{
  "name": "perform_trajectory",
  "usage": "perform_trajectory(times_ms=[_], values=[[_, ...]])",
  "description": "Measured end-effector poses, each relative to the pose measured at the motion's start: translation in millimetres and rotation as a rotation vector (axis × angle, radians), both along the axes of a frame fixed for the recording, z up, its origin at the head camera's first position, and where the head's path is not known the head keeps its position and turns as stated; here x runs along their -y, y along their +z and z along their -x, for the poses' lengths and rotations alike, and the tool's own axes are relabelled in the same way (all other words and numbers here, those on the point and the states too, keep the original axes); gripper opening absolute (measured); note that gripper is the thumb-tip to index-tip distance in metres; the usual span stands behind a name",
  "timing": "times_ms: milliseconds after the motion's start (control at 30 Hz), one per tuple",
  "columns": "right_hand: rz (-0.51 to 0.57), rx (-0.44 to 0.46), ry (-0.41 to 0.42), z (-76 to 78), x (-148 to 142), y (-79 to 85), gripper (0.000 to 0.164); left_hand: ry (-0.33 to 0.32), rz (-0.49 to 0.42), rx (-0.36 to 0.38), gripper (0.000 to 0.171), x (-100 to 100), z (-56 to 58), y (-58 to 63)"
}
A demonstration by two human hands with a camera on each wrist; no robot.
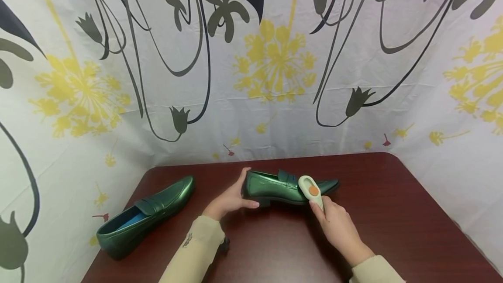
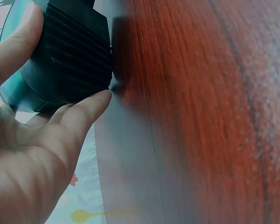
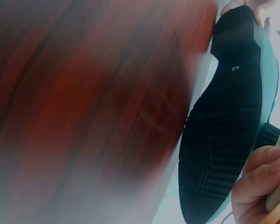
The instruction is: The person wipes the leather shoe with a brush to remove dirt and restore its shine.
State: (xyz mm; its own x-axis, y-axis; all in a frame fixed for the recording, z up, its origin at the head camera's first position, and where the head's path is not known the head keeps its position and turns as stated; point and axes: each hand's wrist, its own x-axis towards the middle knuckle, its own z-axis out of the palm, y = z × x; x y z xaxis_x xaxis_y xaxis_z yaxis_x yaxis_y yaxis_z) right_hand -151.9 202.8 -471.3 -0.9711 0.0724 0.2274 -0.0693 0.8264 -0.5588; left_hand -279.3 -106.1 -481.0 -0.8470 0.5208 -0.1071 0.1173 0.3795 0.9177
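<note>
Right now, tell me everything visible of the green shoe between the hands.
This green loafer looks like shiny leather, with a dark strap, ridged dark sole and low heel. It's held tilted, toe pointing right, on or above the table; the left hand grips the heel end; a cream brush in the right hand appears against the upper.

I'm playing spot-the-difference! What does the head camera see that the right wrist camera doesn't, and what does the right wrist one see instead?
Only the head view shows the other green shoe, with blue inside, and the big yellow flowers on the cloth.

Only the right wrist view shows the dark, ridged underside of the held shoe, with a small pale mark.

Both show that shoe, the left grip at its heel, the right grip holding a pale tool, and the red-brown table.
</note>
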Motion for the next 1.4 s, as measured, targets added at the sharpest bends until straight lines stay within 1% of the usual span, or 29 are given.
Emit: perform_trajectory(times_ms=[267,533,667,867,1033,1200,1400], values=[[0.016,-0.001,-0.006,-0.4,10,-0.8,0.034,0.003,0.019,-0.013,0.107,0,0.9,-1.9],[0.035,-0.011,0.013,4.7,25,-1.8,0.038,0.004,0.020,-0.010,0.112,-1,-0.6,-1.9],[0.031,0.005,0.024,6.7,32,-0.6,0.037,-0.009,0.001,-0.011,0.111,0,-1.1,-1.6],[0.015,0.000,0.054,12.3,48,1.9,0.037,-0.029,-0.046,-0.009,0.108,0,0.8,-3.3],[-0.011,-0.024,0.079,18.4,63,2.8,0.034,-0.019,-0.047,-0.011,0.107,-1,-0.1,-4.1],[-0.041,-0.066,0.093,25.0,76,3.5,0.029,-0.022,-0.054,-0.032,0.105,-1,-0.1,-4.2],[-0.061,-0.114,0.106,32.5,89,5.8,0.028,-0.015,-0.040,-0.053,0.105,0,0.1,-3.3]])
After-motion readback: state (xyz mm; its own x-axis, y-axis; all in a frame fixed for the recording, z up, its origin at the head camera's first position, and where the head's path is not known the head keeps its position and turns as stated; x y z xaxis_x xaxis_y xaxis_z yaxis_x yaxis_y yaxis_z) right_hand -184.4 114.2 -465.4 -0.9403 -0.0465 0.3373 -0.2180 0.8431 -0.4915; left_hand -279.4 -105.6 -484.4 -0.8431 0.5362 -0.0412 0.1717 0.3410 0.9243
